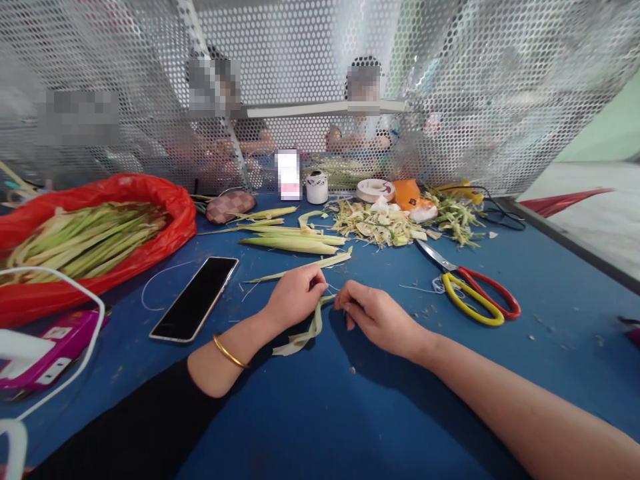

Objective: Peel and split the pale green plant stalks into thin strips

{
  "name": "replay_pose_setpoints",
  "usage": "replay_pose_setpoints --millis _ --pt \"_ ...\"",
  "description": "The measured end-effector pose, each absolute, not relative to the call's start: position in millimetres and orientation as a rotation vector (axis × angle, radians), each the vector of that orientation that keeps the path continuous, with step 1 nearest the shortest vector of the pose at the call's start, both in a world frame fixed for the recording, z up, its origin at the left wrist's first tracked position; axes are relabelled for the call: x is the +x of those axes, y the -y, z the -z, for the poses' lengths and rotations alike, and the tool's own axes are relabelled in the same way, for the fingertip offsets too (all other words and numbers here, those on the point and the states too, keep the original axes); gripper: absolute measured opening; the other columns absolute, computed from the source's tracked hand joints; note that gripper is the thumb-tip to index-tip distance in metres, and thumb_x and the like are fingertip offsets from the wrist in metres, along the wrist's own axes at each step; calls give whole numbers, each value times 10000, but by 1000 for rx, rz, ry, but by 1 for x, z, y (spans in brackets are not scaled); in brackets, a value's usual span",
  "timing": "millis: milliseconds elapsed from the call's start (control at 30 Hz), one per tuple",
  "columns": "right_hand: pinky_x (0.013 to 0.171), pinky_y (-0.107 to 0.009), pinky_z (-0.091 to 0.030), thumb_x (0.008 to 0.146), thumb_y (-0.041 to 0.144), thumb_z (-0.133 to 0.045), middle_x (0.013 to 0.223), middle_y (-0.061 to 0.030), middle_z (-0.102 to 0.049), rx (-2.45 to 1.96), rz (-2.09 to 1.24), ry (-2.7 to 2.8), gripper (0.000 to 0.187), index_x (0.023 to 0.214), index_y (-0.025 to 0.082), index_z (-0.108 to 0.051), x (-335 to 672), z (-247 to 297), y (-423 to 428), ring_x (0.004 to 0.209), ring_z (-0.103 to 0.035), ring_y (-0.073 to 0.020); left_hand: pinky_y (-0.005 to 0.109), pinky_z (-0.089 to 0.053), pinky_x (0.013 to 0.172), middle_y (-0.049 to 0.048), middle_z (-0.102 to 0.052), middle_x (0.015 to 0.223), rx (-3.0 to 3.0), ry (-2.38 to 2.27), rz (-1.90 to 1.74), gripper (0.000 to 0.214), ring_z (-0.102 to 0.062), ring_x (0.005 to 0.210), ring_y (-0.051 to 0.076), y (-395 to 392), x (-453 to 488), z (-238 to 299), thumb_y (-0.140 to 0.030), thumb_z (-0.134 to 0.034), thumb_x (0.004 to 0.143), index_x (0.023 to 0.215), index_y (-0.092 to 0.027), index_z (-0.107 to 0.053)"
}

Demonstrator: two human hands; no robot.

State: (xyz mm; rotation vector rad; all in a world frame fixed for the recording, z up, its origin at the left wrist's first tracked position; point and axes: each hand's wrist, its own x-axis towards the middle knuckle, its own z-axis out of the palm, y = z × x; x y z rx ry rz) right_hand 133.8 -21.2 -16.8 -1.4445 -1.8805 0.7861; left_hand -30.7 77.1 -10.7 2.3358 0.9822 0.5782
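Observation:
At the middle of the blue table, my left hand is closed in a pinch on a pale green corn husk strip, whose loose end curls down to the table. My right hand is closed too, its fingertips at the strip's other end. A thin white thread shows in the gap between the hands; which fingers hold it I cannot tell. Just beyond lie folded corn husks and one thin husk piece. Scissors with red and yellow handles rest to the right, blades partly apart, thread tangled near the pivot.
On the left stand a red plastic bag of husk leaves, a dark phone and a purple box. Husk scraps, a tape roll, a white jar and a lit phone line the back, before a perforated screen.

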Motion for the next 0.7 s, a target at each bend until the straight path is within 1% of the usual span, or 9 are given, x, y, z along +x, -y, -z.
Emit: replay_pose_setpoints --millis 67,133,233,300,367,433,567,700 --pt "600 -245 -404 892 92 -394 619 24 -581 -1524 -808 1885 165 853 214 -498 135 16 20 580 -569 -140 259 -328 584 -16 -582 622 2348 -1007 -596 139 -501 607 138 -76 -30 11 -182 -536 781 643 -182 -556" --pt "584 -236 -388 888 85 -392 581 33 -553 -1558 -820 1893 172 833 212 -494 136 16 19 568 -555 -139 258 -333 583 -13 -588 633 2318 -1027 -603 135 -502 610 138 -76 -29 11 -193 -542 783 650 -180 -564" --pt "578 -227 -383 875 65 -386 604 28 -551 -1552 -816 1900 178 825 210 -476 137 17 18 576 -546 -134 247 -351 551 -15 -596 640 2106 -988 -569 133 -495 567 124 -76 -29 11 -263 -564 795 704 -172 -599" --pt "582 -224 -386 869 51 -379 619 25 -552 -1531 -821 1911 186 825 211 -462 136 18 18 583 -542 -132 235 -349 512 -26 -570 607 1890 -925 -523 172 -476 517 108 -75 -30 10 -325 -589 791 743 -161 -609" --pt "592 -224 -390 868 44 -371 631 23 -554 -1513 -822 1923 194 823 212 -455 136 18 18 594 -541 -131 221 -336 481 -43 -531 573 1732 -852 -477 200 -456 479 92 -74 -30 9 -352 -593 794 761 -155 -599" --pt "594 -222 -387 867 40 -367 639 22 -554 -1511 -816 1925 199 819 213 -451 136 18 19 596 -535 -129 209 -327 470 -46 -530 592 1656 -783 -451 182 -444 469 76 -73 -30 8 -334 -571 813 770 -157 -577" --pt "581 -215 -376 841 14 -374 641 24 -547 -1536 -819 1924 212 819 214 -442 136 17 19 584 -516 -125 212 -359 497 -20 -596 729 1689 -725 -438 133 -459 501 72 -72 -28 8 -283 -518 847 779 -170 -520" --pt "575 -217 -350 797 -24 -386 645 25 -532 -1584 -789 1964 243 797 217 -410 134 12 19 590 -507 -126 235 -377 548 -31 -560 642 1958 -771 -411 138 -477 539 105 -71 -27 6 -236 -493 853 728 -180 -513"
